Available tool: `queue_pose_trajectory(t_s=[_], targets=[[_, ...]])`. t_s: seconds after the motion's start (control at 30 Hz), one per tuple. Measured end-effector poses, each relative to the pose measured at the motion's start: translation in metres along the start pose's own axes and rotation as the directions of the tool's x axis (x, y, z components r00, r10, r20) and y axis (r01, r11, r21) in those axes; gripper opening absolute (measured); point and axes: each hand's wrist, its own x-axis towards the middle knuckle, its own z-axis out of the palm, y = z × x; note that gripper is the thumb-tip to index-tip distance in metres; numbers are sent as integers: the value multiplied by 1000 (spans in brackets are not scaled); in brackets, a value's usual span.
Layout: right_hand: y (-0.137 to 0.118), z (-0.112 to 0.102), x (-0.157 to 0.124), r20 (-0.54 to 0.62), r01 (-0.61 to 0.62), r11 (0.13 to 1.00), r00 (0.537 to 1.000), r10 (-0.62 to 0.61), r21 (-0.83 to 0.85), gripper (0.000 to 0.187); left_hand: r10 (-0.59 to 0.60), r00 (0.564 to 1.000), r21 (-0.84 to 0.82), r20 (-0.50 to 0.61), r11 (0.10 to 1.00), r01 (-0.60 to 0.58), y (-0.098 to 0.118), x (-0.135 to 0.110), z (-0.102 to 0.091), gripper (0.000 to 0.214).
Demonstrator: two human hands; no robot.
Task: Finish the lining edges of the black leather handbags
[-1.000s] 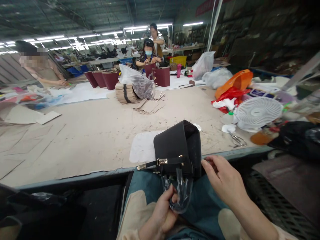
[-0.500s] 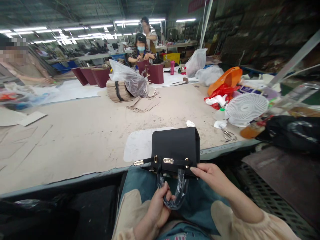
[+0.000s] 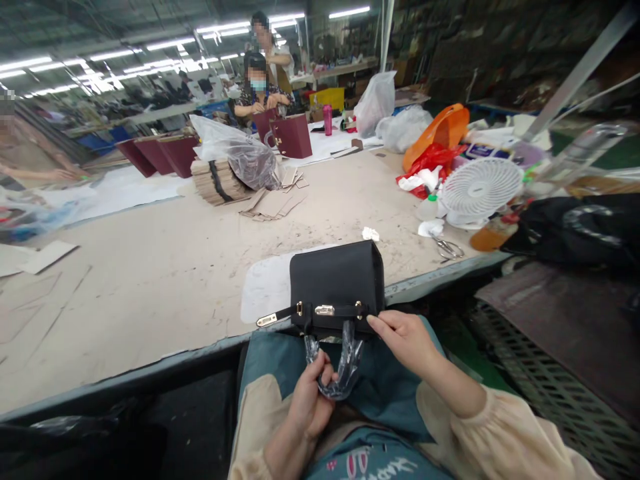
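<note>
A black handbag (image 3: 335,273) with gold-coloured hardware lies at the table's near edge, its handle (image 3: 345,373) wrapped in clear plastic and hanging toward my lap. My left hand (image 3: 315,393) is closed around that handle. At the bag's lower right corner, my right hand (image 3: 400,337) pinches the end of the front strap; the fingertips behind it are hidden. On the left a loose strap end with a gold metal plate (image 3: 267,320) sticks out past the bag's side. Under the bag is a white sheet (image 3: 257,287).
Scissors (image 3: 447,249), a white fan (image 3: 480,190) and an orange bag (image 3: 440,133) sit on the right. Cardboard pieces (image 3: 215,183) under clear plastic lie farther back. Maroon bags (image 3: 295,137) stand near a masked person (image 3: 257,97). A dark bin (image 3: 195,413) is at lower left.
The view has shifted, so the scene sits a little farther left and higher. Both hands keep their hold on the handbag, which looks nearly unchanged in pose.
</note>
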Motion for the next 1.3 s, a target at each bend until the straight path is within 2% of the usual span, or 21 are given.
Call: queue_pose_trajectory(t_s=[0.1, 0.23, 0.37, 0.53, 0.63, 0.73, 0.9, 1.03, 1.13, 1.2, 1.3], targets=[[9, -13, -2, 53, -75, 988, 996, 68, 137, 48, 3, 1000, -49, 24, 999, -2, 4, -2, 3, 15], [27, -22, -9, 29, -233, 931, 972, 234, 282, 54, 12, 1000, -61, 12, 998, -11, 5, -5, 4, 19], [36, -13, -13, 103, -347, 862, 937, 333, 370, 55, 18, 1000, -41, 7, 999, -18, 3, -6, 5, 20], [36, 3, -6, 116, -350, 832, 936, 333, 431, 42, 29, 999, -6, -29, 1000, -29, 1, -9, 9, 17], [41, 10, -5, 100, -355, 808, 931, 351, 470, 33, 111, 993, 71, -33, 992, -109, 0, -19, 14, 19], [50, 18, -11, 113, -379, 764, 919, 378, 522, 28, 254, 967, 162, 40, 953, -257, -1, -34, 24, 26], [66, 35, -24, 161, -386, 687, 915, 369, 616, 34, 415, 896, 267, 160, 856, -443, -8, -52, 41, 29], [65, 53, -38, 215, -385, 646, 920, 329, 659, 38, 436, 855, 330, 282, 792, -513, -21, -64, 47, 38], [60, 64, -47, 221, -391, 639, 917, 332, 662, 37, 447, 837, 382, 316, 747, -543, -31, -70, 46, 42], [60, 62, -48, 177, -382, 643, 915, 362, 663, 36, 481, 823, 410, 302, 713, -568, -37, -73, 42, 44], [66, 37, -42, 28, -326, 666, 909, 416, 671, 35, 527, 797, 448, 293, 661, -602, -43, -79, 35, 47]])
